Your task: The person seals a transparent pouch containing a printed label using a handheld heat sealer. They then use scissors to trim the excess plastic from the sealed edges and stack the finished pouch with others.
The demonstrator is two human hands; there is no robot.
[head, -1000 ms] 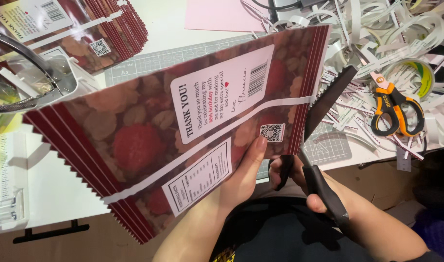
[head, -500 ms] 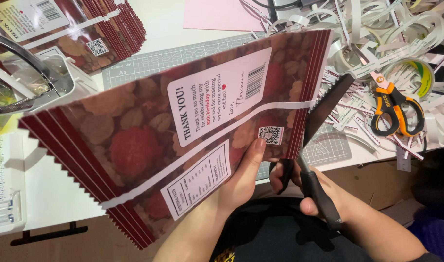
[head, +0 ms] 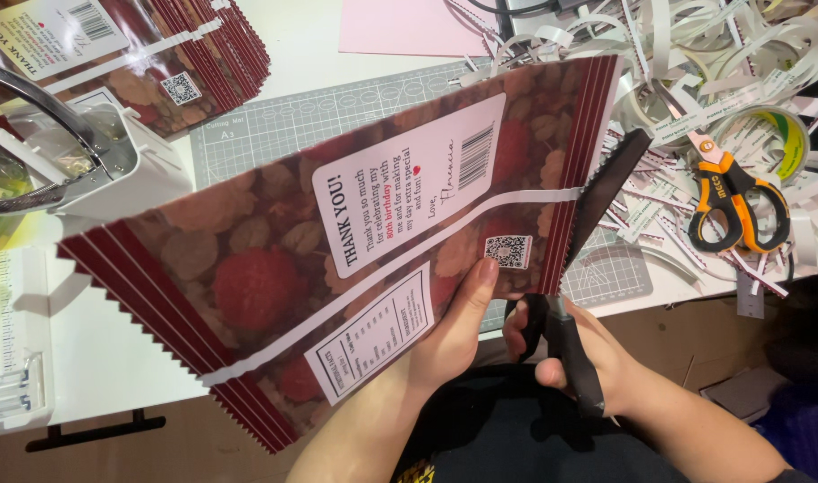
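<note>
My left hand [head: 452, 335] grips the lower edge of a dark red printed wrapper sheet [head: 275, 268] with a berry picture, white label panels and a white stripe, holding it up tilted above the table. My right hand [head: 577, 347] holds black scissors [head: 597, 201] by the handles. Their blades are parted at the sheet's right edge, at the end of the white stripe. The sheet hides most of the green cutting mat [head: 292, 125] beneath it.
A stack of the same wrappers [head: 172, 49] lies at the top left by a white machine [head: 78, 152]. At the right, orange-handled scissors [head: 735, 201] and a tape roll [head: 780, 134] sit among white paper strips [head: 695, 54]. Pink paper [head: 409, 25] lies at the top.
The sheet has shifted slightly left and lower in view. The black scissors have moved up to its right edge, with the blades at the white stripe.
</note>
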